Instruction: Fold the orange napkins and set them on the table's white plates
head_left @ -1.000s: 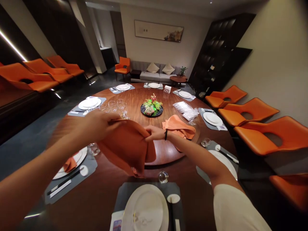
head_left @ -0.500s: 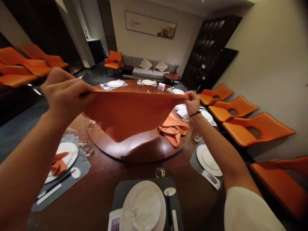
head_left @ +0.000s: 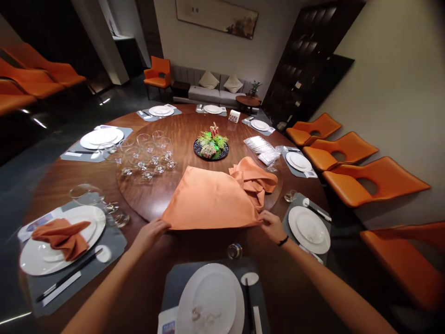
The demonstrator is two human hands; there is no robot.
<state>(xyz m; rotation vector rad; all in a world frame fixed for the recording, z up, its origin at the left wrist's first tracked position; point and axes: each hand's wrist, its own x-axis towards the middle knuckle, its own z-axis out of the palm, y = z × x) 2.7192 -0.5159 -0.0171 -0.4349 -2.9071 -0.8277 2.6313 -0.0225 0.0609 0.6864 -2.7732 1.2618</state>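
Note:
An orange cloth napkin (head_left: 212,199) is stretched out over the near part of the wooden turntable (head_left: 146,195). My left hand (head_left: 152,233) pinches its near left corner, and my right hand (head_left: 271,227) pinches the near right corner. The edge between them runs nearly straight. Against the napkin's right side lies a crumpled heap of orange napkins (head_left: 255,181). Closest to me, a stack of white plates (head_left: 210,297) rests on a grey placemat (head_left: 174,283), with chopsticks (head_left: 249,301) at its right. A small glass (head_left: 234,251) stands beyond the plates.
Several wine glasses (head_left: 148,153) stand on the turntable's left side. A plant centrepiece (head_left: 211,144) sits at its middle, wrapped packets (head_left: 262,149) to the right. At the left setting, a folded orange napkin (head_left: 62,236) lies on plates. Orange chairs (head_left: 368,181) line the right.
Both hands have come down with the napkin, from a raised stretch in front of me to the turntable. The napkin now lies spread, and the centrepiece and wine glasses show.

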